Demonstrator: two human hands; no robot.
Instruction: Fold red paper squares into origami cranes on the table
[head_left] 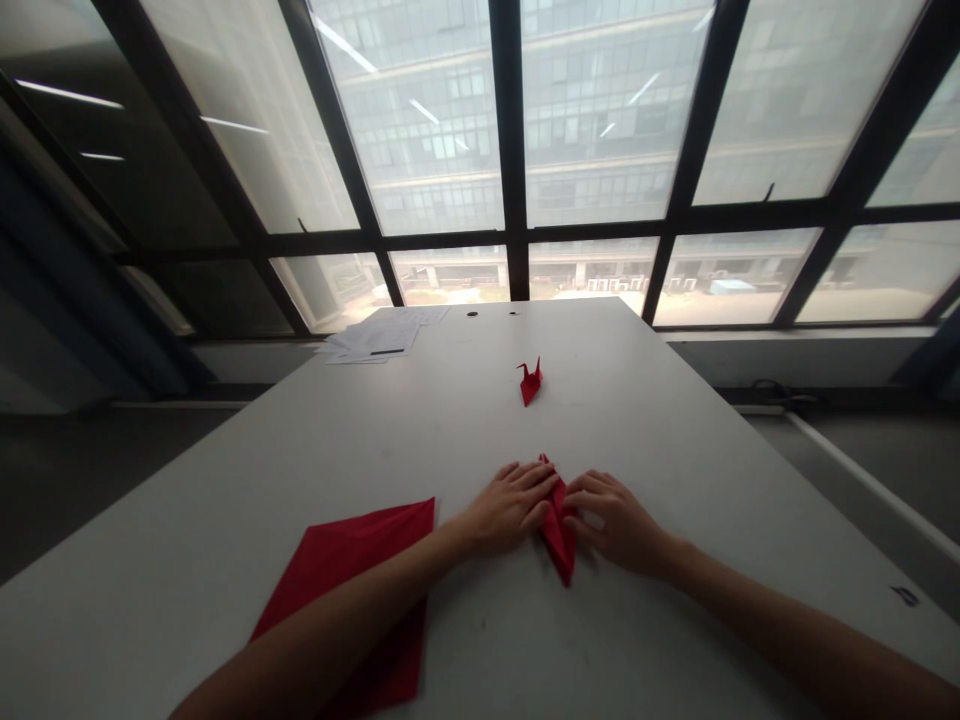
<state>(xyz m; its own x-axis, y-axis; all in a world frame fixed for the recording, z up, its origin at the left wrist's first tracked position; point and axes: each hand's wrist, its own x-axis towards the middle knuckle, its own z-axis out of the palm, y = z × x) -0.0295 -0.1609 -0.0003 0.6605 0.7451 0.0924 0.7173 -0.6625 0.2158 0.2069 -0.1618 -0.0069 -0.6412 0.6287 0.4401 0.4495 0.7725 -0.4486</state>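
A narrow, pointed piece of folded red paper [556, 538] lies on the white table, its lower tip towards me. My left hand [510, 508] rests on its upper left part, fingers stretched out flat over the paper. At its right edge, my right hand [611, 520] touches the paper with bent fingers; thumb and forefinger curve with a gap between them. Beyond both hands stands a small red paper crane [530, 383]. Under my left forearm lies a larger red sheet [341, 548], partly hidden by the arm.
The white table [247, 500] reaches to large dark-framed windows. Loose white papers [371, 335] with a dark pen [387, 351] on them lie at the far left. A small dark mark or scrap [904, 596] is near the right edge.
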